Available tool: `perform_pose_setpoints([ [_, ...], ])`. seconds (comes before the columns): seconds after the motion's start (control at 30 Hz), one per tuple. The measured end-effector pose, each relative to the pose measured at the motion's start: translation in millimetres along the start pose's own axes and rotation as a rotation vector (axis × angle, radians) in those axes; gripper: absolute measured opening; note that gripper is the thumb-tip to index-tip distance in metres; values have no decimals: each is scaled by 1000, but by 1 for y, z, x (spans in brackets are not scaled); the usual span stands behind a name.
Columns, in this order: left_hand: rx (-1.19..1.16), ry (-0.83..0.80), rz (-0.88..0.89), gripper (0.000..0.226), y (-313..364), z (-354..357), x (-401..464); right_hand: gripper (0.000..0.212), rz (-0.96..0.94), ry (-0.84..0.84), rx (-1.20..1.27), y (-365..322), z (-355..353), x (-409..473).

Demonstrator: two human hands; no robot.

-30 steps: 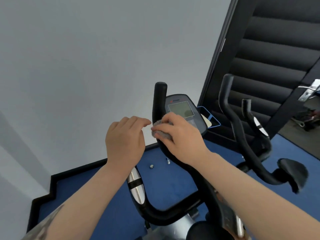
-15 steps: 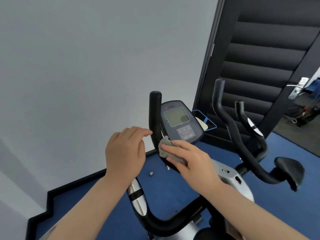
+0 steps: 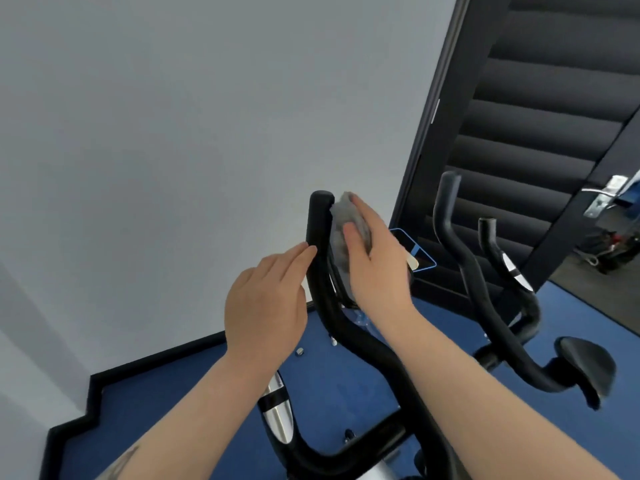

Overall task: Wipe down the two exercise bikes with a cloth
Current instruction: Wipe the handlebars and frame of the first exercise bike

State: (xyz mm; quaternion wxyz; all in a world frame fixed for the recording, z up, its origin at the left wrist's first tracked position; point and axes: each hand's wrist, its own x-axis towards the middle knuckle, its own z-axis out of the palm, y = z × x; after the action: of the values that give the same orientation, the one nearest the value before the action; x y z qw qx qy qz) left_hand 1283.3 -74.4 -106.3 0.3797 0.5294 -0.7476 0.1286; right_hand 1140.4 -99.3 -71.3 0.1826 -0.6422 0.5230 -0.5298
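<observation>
A grey cloth (image 3: 341,237) lies flat on the console of the near exercise bike (image 3: 349,344), just right of its upright black handlebar post (image 3: 320,230), pressed there by the right hand (image 3: 375,265); fingers straight and together, thumb laid over the fabric. The left hand (image 3: 265,306) steadies the post from the other side, fingers straight, close together, tips touching the grip. Best approach, prob.: keep palm pressure even, sweep across the whole console, fold the cloth to a clean face, then do the grips. Cloth looks soft, crumpled; post matte, rubbery, w/ a chrome band lower down. Second bike (image 3: 498,306), curved black bars, stands to the right on blue carpet (image 3: 332,386), apparently not yet wiped.
</observation>
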Motion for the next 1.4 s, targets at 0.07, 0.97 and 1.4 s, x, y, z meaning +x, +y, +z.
perform_pose_setpoints([
  [0.07, -5, 21, -18, 52, 0, 0, 0, 51, -10, -56, 42, -2, 20, -12],
  [0.97, -187, 228, -66, 31, -4, 3, -32, 25, -489, -550, -609, 2, -14, -15],
  [1.4, -128, 124, -53, 34, 0, -3, -36, 37, -485, -630, -628, 9, -43, -55],
])
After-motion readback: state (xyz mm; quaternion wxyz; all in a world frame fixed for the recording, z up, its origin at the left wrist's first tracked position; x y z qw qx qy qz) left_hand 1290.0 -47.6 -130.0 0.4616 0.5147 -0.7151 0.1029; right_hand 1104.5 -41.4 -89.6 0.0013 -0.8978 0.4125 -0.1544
